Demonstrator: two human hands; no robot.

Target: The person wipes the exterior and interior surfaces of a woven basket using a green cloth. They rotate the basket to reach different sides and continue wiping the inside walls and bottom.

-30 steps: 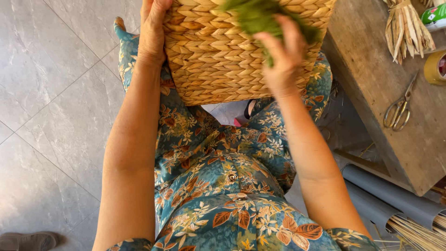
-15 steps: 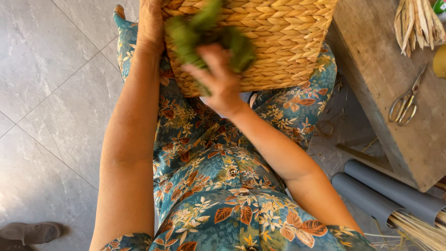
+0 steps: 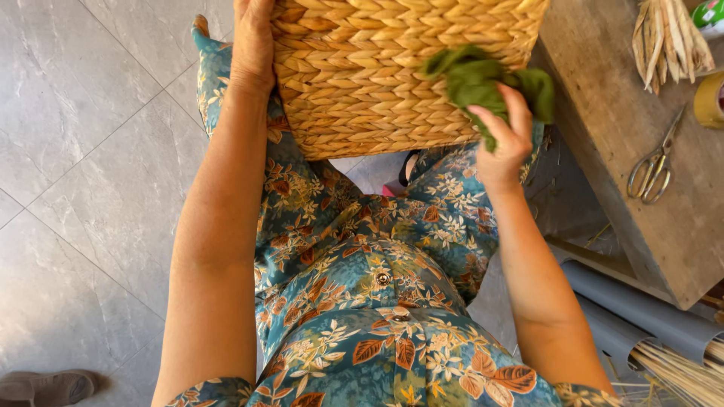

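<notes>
The right hand (image 3: pixel 504 139) is closed around a bunched green cloth (image 3: pixel 483 75), pressing it on the near right side of the woven basket (image 3: pixel 377 75) resting on the lap. The left hand (image 3: pixel 253 41) clasps the basket's left edge. Wiping well calls for that firm bracing and strokes following the weave.

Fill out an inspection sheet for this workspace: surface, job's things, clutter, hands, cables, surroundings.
Surface: wooden bench at the right, worn top.
Job's things: woven basket resting on the person's lap; green cloth pressed against its side.
Clutter: scissors, bundle of dried straw and a tape roll on the bench.
Hands: left hand grips the basket's left side; right hand holds the green cloth.
Cables: nothing seen.
Surroundings: grey tiled floor, grey pipes and loose straw stalks under the bench, a shoe at lower left.
</notes>
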